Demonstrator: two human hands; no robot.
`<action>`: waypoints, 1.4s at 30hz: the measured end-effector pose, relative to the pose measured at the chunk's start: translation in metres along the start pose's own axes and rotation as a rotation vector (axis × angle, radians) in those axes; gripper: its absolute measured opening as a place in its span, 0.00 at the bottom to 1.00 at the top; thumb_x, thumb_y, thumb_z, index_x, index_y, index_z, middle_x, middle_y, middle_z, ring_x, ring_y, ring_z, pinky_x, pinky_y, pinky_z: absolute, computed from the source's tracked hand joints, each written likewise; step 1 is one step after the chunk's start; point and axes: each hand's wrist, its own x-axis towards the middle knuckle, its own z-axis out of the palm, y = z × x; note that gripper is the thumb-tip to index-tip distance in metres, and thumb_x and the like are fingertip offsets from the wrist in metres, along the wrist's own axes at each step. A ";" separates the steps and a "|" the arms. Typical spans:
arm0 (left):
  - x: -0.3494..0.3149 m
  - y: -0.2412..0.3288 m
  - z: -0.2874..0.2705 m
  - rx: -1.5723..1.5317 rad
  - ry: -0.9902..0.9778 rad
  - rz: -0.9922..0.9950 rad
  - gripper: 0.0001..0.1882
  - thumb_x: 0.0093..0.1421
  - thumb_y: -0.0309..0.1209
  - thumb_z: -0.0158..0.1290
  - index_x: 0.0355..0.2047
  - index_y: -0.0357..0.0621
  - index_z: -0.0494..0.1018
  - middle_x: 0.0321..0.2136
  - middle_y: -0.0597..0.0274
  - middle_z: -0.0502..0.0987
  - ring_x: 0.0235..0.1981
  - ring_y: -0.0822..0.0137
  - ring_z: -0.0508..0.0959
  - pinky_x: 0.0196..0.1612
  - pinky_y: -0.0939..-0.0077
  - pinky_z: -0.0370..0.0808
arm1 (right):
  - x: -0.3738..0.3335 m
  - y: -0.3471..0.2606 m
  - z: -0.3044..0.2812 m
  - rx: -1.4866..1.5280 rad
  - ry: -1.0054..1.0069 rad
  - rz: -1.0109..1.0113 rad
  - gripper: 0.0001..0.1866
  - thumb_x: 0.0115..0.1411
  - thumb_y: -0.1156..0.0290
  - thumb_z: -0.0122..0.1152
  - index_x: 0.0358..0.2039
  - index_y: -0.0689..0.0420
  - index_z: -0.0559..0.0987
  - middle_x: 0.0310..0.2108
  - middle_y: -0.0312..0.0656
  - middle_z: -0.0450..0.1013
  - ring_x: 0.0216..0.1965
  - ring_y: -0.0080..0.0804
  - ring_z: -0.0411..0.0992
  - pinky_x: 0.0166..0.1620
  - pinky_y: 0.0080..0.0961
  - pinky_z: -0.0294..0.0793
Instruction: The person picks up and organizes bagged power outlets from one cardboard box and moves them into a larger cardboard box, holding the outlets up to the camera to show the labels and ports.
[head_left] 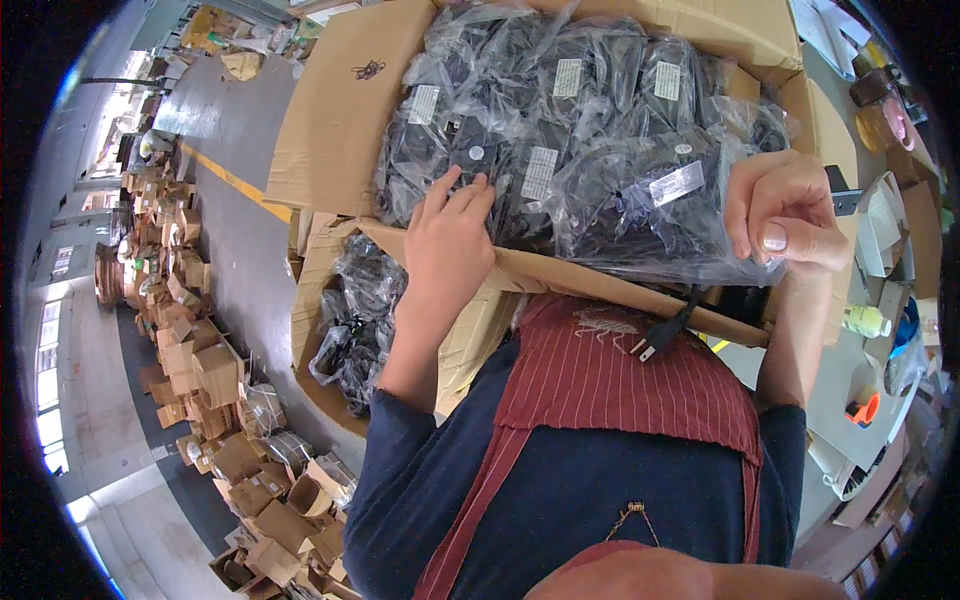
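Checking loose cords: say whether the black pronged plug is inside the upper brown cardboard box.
No, the plug hangs outside, in front of the red pinstriped apron.

Apron: a bold one, this deep red apron (620, 400), thin pale pinstripes running down its length!
Straps: off the bib's corners they go, left strap (474, 510) and right strap (750, 510), narrow, matching red, flat against the chest.
Print: out toward the apron's far edge, a pale line motif (605, 326), too small to make out.
Top: dark navy shirt (640, 480), plain fabric, lovely contrast with that red.
Sleeves: left sleeve (393, 455), right sleeve (784, 430), same navy, both stopping near the elbow.
Neck: and there's a glint, a slim chain (648, 527) with a small gold-toned coiled pendant (634, 508)!
Hands: left hand (447, 235), right hand (785, 212), both bare.
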 end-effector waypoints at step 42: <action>-0.009 0.056 0.021 -0.550 0.211 0.242 0.13 0.45 0.19 0.56 0.34 0.38 0.77 0.34 0.53 0.79 0.36 0.53 0.81 0.38 0.64 0.80 | 0.010 0.009 0.007 -0.037 -0.120 0.153 0.12 0.45 0.62 0.65 0.15 0.58 0.79 0.21 0.46 0.77 0.16 0.22 0.66 0.22 0.19 0.61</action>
